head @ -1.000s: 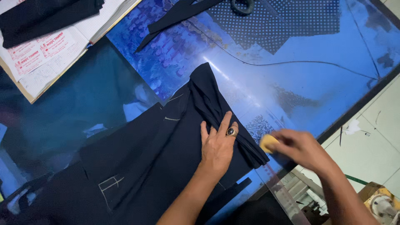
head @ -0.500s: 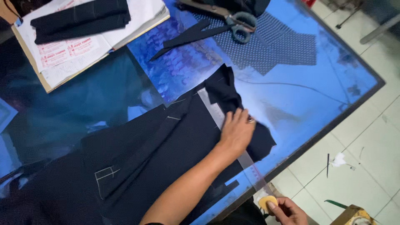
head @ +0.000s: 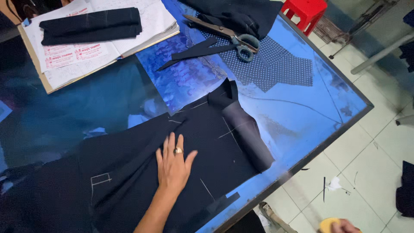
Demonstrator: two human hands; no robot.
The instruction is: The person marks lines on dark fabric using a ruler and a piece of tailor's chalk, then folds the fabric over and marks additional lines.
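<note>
A dark navy fabric piece (head: 129, 172) with white chalk lines lies spread over the blue glass table (head: 302, 108). My left hand (head: 174, 166), with a ring on one finger, rests flat on the fabric, fingers spread, holding nothing. The fabric's right end is folded over into a dark flap (head: 248, 136) near the table's front edge. My right hand (head: 345, 226) shows only partly at the bottom right, below the table edge and over the floor. It grips a small round yellow chalk piece (head: 327, 224).
Large scissors (head: 239, 39) lie on a dotted blue cloth (head: 280, 67) at the far side, beside dark cloth strips (head: 194, 51). An open notebook (head: 108, 47) carries a folded dark cloth (head: 90, 26). A red stool (head: 308, 11) stands beyond the table. Scraps (head: 334, 184) litter the tiled floor.
My left hand slid left along the fabric, away from its folded end. The right hand with the yellow chalk dropped below the table edge to the bottom right corner. The clear ruler no longer shows.
</note>
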